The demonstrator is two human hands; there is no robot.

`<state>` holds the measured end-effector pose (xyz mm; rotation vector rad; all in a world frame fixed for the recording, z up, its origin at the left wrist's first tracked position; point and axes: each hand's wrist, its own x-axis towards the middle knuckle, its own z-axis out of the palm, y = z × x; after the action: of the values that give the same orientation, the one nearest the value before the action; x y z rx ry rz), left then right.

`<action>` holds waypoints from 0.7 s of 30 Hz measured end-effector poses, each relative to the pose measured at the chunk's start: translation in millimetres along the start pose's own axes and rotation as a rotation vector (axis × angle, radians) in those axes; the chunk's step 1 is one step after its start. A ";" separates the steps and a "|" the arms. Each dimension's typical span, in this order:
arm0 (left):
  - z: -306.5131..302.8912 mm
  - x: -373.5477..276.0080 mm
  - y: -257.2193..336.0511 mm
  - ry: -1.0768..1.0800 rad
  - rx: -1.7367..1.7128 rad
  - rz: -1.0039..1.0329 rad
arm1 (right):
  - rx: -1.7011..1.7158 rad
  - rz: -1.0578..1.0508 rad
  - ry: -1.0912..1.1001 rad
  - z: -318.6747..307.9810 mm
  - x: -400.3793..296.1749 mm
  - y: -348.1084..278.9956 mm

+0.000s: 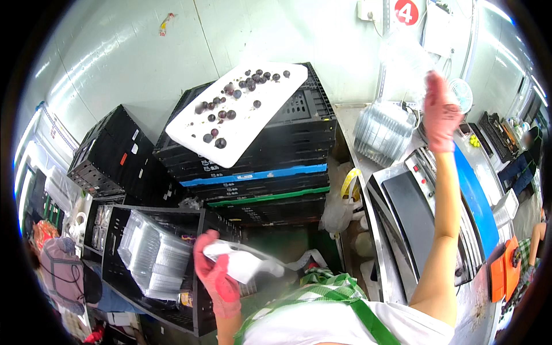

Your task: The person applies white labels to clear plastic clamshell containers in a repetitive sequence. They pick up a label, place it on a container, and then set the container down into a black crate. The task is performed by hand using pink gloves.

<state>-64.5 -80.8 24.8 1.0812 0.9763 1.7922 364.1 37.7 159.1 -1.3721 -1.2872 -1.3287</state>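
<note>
My left hand, in a pink glove, is closed on a crumpled white sheet, blurred, near the edge of a black crate. Raised at the right, my right hand, also gloved in pink, is at a clear plastic container; glare and blur hide how the fingers meet it. Below that hand stand nested clear plastic containers on a metal bench. A white foam board with several dark round fruits, apparently grapes, rests tilted on stacked black crates.
A tabletop machine with a black surface and red buttons sits on the metal bench. Left, an open black crate holds stacked clear containers. A person is at far left; others are at far right.
</note>
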 end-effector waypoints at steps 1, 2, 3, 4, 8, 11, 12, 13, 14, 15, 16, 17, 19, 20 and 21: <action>1.8 -2.9 -2.5 -0.053 -0.117 -0.116 | -0.086 -0.014 -0.130 24.9 -15.9 4.6; 7.6 -8.7 -8.1 -0.034 -0.181 -0.193 | -0.080 -0.104 -0.139 57.1 -38.6 16.4; 3.1 -15.9 -18.3 -0.048 -0.256 -0.271 | -0.306 0.008 -0.458 80.5 -64.7 17.0; 1.2 -20.6 -21.2 -0.101 -0.325 -0.327 | -0.261 -0.009 -0.574 96.9 -89.2 27.2; 3.7 -32.3 -10.0 0.038 -0.358 -0.415 | -0.080 0.304 -1.204 135.3 -136.6 34.0; -14.8 -43.4 -5.1 0.104 -0.252 -0.353 | -0.010 0.250 -1.285 158.4 -178.5 52.3; -20.9 -48.1 -1.3 0.134 -0.231 -0.335 | -0.066 0.295 -1.287 156.7 -174.5 44.6; -26.8 -53.9 2.0 0.169 -0.210 -0.312 | -0.198 0.321 -1.244 152.5 -169.9 33.5; -33.7 -61.2 0.7 0.258 -0.143 -0.284 | -0.269 0.312 -1.151 130.9 -143.2 -1.0; -36.0 -63.6 5.5 0.244 -0.139 -0.262 | -0.248 0.170 -0.897 119.9 -138.3 -20.5; -42.1 -66.9 4.3 0.247 -0.014 -0.280 | -0.106 0.091 -0.590 110.2 -136.5 -49.9; -49.8 -69.8 2.4 0.256 0.109 -0.304 | 0.075 0.078 -0.502 94.8 -134.5 -86.9; -49.1 -70.1 6.2 0.330 0.021 -0.487 | 0.785 -0.002 -0.593 70.6 -149.8 -157.5; -46.6 -72.6 6.8 0.382 -0.011 -0.490 | 1.050 -0.027 -0.781 44.8 -150.7 -200.9; -49.1 -78.0 8.4 0.428 -0.042 -0.489 | 1.301 -0.009 -0.995 19.0 -151.6 -245.4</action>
<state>-87.8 -164.5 -7.1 0.3789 1.3159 1.6421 137.1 73.4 -16.3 -0.9445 -2.1530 0.4529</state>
